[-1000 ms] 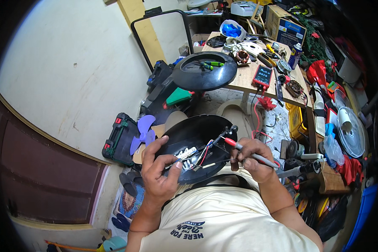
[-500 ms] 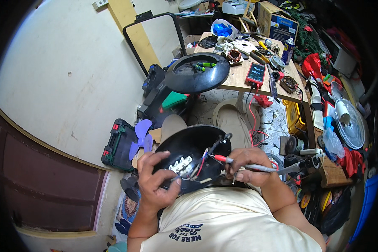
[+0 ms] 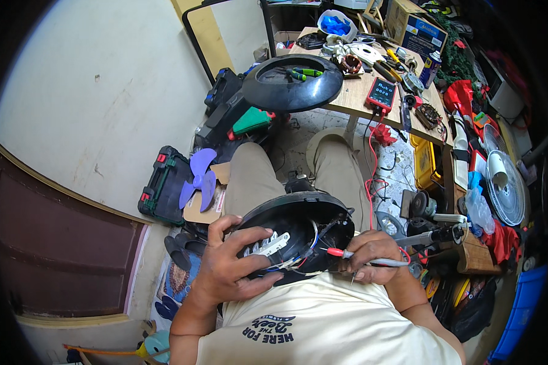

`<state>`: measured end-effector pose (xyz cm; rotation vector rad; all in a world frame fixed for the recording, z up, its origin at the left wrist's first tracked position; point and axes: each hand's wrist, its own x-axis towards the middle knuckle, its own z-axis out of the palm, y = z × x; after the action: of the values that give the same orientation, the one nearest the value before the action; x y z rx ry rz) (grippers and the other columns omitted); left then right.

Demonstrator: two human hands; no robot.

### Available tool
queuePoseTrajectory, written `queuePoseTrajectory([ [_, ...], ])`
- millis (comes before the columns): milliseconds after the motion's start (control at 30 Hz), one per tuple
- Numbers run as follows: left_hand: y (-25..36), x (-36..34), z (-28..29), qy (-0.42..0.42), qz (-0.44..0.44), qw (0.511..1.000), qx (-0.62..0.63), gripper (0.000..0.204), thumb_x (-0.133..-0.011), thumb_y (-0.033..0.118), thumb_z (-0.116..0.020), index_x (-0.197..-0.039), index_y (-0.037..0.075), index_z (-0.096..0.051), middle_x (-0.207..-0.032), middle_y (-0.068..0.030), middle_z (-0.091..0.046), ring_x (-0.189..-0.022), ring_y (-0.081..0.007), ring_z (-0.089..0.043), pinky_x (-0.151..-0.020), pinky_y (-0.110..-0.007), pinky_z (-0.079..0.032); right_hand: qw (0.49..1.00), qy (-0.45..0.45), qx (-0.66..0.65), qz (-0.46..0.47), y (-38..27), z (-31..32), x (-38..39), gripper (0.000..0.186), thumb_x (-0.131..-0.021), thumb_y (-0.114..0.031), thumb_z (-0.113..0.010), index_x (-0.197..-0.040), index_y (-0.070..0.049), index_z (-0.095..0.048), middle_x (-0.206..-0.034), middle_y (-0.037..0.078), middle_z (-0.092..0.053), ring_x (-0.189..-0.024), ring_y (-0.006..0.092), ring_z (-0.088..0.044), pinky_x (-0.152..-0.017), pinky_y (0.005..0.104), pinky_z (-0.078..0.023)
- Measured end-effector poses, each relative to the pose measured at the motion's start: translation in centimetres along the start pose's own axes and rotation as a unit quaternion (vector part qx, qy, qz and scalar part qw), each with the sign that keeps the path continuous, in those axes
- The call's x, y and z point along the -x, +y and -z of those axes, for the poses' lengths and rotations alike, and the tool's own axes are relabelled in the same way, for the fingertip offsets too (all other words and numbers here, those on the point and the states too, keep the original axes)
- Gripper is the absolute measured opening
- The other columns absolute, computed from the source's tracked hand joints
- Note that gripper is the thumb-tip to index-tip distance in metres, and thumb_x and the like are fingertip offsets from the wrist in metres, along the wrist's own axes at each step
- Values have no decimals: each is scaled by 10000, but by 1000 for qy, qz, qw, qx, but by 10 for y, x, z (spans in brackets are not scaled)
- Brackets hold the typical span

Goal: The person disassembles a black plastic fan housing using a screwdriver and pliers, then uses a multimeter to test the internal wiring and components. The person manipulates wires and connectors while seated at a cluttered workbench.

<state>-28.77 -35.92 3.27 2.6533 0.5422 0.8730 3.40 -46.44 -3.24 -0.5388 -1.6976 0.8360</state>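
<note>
A black, bowl-like fan base (image 3: 323,210) rests tilted on my lap, its hollow inside facing me. My left hand (image 3: 237,258) grips its left side, fingers curled over the rim and reaching a white switch strip (image 3: 271,244) inside. Thin wires (image 3: 313,237), blue, white and red among them, run from the strip across the hollow. At the base's right side my right hand (image 3: 371,257) is closed around a red-and-grey test probe (image 3: 383,262). The probe's red end points into the base near the wires. A thin metal tip shows below my right fingers.
Ahead stands a wooden table (image 3: 347,100) with a red multimeter (image 3: 381,95), tools, motor parts and a spray can (image 3: 430,69). A black ring-shaped cover (image 3: 265,100) holds green-handled pliers (image 3: 304,73). A purple fan blade (image 3: 200,180) and toolbox (image 3: 164,185) lie left; fan grilles (image 3: 506,193) crowd the right.
The base has tilted and turned, bringing the white strip closer to facing me. My left hand has gone from a near-pinch by the wires to gripping the base. My right hand still holds the probe.
</note>
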Motion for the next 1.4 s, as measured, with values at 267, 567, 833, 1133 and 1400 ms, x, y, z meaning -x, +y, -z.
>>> queuePoseTrajectory([
  [267, 2, -4, -6, 17, -15, 1000, 1, 267, -650, 219, -956, -837, 176, -770, -1215, -64, -754, -1186, -308, -616, -1080, -516, -444, 1000, 14, 2, -16, -3, -1, 6, 237, -931, -232, -808, -889, -18, -716, -817, 163, -733, -681, 288, -750, -626, 369, -606],
  [567, 0, -2, -14, 48, -2, 999, 9, 123, -723, 156, -854, -799, 129, -762, -1146, -82, -767, -1114, -317, -621, -1076, -517, -447, 1000, 25, 1, -3, 2, -2, 10, 213, -913, -202, -829, -906, -21, -716, -851, 178, -744, -709, 289, -765, -647, 370, -618],
  [833, 4, -5, -16, 71, 9, 997, 9, 113, -723, 106, -826, -769, 83, -725, -1095, -102, -773, -1073, -284, -656, -1081, -520, -442, 999, 27, -7, -17, -2, -2, 7, 175, -906, -153, -823, -930, -5, -732, -881, 179, -750, -754, 304, -762, -687, 372, -607],
  [1133, -1, -4, -11, 42, 4, 998, 38, 154, -704, 87, -812, -829, 70, -724, -1142, -122, -770, -1078, -271, -688, -1116, -532, -423, 998, 47, 26, -26, -1, -3, 9, 176, -895, -143, -829, -947, 3, -743, -910, 179, -760, -792, 303, -764, -718, 372, -606],
  [1400, -14, 2, 10, -42, -4, 995, 90, 463, -612, 63, -778, -1070, 62, -711, -1317, -133, -721, -1217, -331, -642, -1176, -561, -396, 995, 83, 29, -40, 0, -8, 12, 236, -905, -206, -847, -937, -1, -734, -907, 177, -751, -773, 295, -762, -719, 370, -612],
])
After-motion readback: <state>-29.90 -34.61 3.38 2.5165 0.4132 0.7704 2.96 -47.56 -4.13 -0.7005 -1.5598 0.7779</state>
